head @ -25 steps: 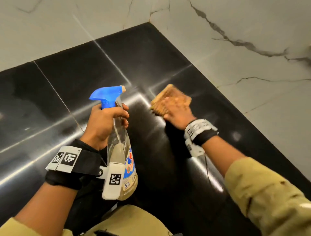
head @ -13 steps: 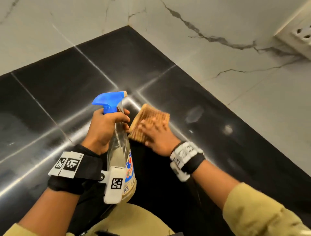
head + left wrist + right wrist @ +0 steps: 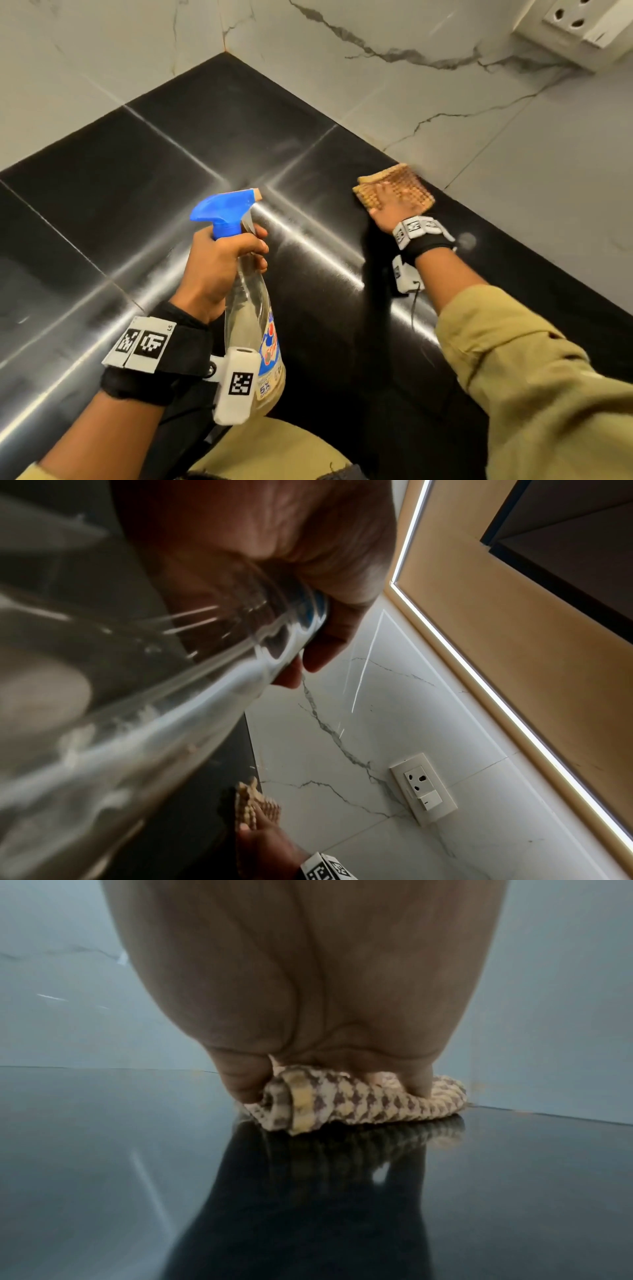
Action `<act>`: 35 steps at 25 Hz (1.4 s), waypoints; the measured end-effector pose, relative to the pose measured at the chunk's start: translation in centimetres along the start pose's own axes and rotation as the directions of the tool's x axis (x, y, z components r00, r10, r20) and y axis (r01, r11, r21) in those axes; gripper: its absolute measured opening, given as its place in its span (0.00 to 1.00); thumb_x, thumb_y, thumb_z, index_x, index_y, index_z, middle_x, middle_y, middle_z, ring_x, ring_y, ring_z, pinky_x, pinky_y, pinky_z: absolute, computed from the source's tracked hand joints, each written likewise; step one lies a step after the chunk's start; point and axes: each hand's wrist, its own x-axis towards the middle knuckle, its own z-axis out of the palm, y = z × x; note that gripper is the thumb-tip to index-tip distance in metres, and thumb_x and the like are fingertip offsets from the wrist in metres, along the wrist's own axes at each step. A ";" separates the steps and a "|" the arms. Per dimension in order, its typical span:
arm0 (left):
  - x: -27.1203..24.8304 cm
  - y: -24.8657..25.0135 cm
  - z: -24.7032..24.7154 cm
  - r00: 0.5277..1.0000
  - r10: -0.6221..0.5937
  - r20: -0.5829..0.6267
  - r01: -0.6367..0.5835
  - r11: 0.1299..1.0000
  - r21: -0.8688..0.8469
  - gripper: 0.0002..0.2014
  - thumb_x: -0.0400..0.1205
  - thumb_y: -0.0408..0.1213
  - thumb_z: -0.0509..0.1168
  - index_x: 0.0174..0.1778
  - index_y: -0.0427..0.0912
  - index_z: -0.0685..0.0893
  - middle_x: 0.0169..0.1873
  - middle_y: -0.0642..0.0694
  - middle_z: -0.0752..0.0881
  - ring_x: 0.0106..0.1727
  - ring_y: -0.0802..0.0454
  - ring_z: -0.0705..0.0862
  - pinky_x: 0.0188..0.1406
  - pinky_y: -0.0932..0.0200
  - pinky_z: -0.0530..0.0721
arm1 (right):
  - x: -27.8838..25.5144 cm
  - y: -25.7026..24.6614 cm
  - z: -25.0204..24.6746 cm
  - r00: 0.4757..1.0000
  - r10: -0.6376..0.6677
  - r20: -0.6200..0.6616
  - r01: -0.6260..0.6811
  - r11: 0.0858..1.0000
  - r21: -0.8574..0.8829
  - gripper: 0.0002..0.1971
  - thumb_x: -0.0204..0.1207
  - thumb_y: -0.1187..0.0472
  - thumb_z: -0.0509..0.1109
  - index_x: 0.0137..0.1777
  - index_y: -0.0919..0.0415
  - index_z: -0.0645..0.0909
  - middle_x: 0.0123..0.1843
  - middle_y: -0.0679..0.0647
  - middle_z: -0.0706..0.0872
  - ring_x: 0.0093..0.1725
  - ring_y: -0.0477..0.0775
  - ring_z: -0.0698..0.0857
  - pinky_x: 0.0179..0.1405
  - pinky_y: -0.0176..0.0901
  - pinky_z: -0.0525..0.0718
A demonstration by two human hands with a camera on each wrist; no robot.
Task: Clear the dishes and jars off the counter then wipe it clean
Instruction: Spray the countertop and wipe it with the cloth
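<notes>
Wiping stage: pressing cloth (image 3: 394,186) flat under right hand (image 3: 390,209) by wall, left hand (image 3: 219,270) fingers gripping spray bottle (image 3: 251,308). Probably needing more passes over counter (image 3: 137,192).

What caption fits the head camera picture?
Left hand holds spray bottle; right hand presses cloth on black counter.

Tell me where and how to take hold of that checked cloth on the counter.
Take the checked cloth from above, as the right hand does now: it lies folded flat on the black counter. The rolled edge near the thumb in the right wrist view probably offers the best grip.
</notes>
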 end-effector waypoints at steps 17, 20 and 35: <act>-1.8 -0.8 -3.7 0.993 0.024 -0.115 -0.037 0.992 -0.119 0.05 0.65 0.27 0.67 0.35 0.36 0.83 0.35 0.42 0.84 0.28 0.44 0.81 0.35 0.51 0.81 | -1.7 -0.4 0.6 0.991 0.130 -0.018 -0.127 0.987 0.100 0.32 0.83 0.46 0.56 0.85 0.45 0.50 0.87 0.42 0.48 0.85 0.66 0.52 0.77 0.76 0.56; -2.2 -0.9 -4.1 0.994 0.029 -0.104 -0.041 0.993 -0.114 0.05 0.67 0.26 0.67 0.37 0.35 0.82 0.36 0.42 0.85 0.28 0.45 0.81 0.33 0.51 0.83 | 0.4 -5.8 -0.6 1.000 0.027 0.001 -0.027 0.994 0.106 0.35 0.80 0.44 0.58 0.85 0.45 0.50 0.87 0.41 0.49 0.84 0.67 0.52 0.76 0.77 0.55; 10.2 2.9 -0.4 0.993 0.121 0.002 -0.116 0.962 -0.248 0.09 0.70 0.19 0.65 0.32 0.37 0.84 0.32 0.42 0.83 0.27 0.45 0.80 0.32 0.53 0.81 | 4.3 4.0 -1.9 0.967 0.254 0.016 -0.254 0.957 0.138 0.35 0.82 0.41 0.53 0.86 0.52 0.49 0.87 0.52 0.47 0.84 0.70 0.53 0.81 0.70 0.52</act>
